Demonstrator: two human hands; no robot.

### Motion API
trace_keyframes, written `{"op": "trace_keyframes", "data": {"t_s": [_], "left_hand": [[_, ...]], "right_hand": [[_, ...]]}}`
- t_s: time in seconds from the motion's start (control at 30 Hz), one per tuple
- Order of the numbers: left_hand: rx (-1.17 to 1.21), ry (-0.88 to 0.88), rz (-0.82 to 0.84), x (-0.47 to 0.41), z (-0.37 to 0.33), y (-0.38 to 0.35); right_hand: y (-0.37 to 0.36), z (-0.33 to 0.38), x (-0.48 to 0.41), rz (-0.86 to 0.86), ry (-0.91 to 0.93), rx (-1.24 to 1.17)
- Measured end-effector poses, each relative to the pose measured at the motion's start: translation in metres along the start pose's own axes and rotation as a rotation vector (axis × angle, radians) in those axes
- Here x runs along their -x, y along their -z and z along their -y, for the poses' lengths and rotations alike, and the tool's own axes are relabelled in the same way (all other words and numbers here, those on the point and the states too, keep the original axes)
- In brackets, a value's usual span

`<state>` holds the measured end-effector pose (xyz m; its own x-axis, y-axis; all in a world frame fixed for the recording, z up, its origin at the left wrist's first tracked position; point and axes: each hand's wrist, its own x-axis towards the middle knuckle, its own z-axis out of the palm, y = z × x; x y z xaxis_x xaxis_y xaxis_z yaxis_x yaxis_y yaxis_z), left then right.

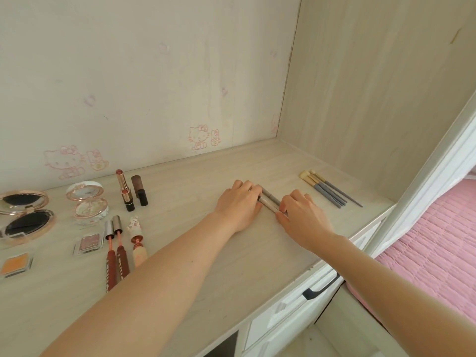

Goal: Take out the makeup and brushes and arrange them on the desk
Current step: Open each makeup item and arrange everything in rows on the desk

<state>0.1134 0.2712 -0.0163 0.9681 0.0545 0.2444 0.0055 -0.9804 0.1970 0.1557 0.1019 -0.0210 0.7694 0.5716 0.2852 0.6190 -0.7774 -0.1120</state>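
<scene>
Desk (257, 253): compact (27, 222) open; right hand (304, 217) pinches pencils (270, 202).

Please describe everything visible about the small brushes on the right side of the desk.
The small makeup brushes with grey grips lie flat, side by side, on the pale wood-look desk near the right wall. Each has a cream bristle head and a gold-coloured ferrule. Heads point toward the back; one thinner brush lies apart. Only the desk touches them.

Left hand (239, 206) and right hand (305, 219) hold slim pencils (270, 200) on tabletop (185, 181); brushes (331, 193) near, right; compacts (87, 204), lipsticks (125, 190) well apart, left.
</scene>
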Motion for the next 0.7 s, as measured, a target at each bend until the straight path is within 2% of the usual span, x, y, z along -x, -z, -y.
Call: {"op": "trace_keyframes", "data": {"t_s": [0.2,0.43,0.7], "left_hand": [[-0.01,-0.009,-0.002,0.002,0.004,0.003],[-0.024,-0.042,-0.029,0.016,0.024,0.014],[0.246,0.015,-0.031,0.051,0.06,0.055]], "right_hand": [[0.001,0.004,0.004,-0.044,0.024,0.011],[0.014,0.013,0.01,-0.115,0.022,-0.15],[0.03,0.036,0.019,-0.151,0.089,-0.241]]}}
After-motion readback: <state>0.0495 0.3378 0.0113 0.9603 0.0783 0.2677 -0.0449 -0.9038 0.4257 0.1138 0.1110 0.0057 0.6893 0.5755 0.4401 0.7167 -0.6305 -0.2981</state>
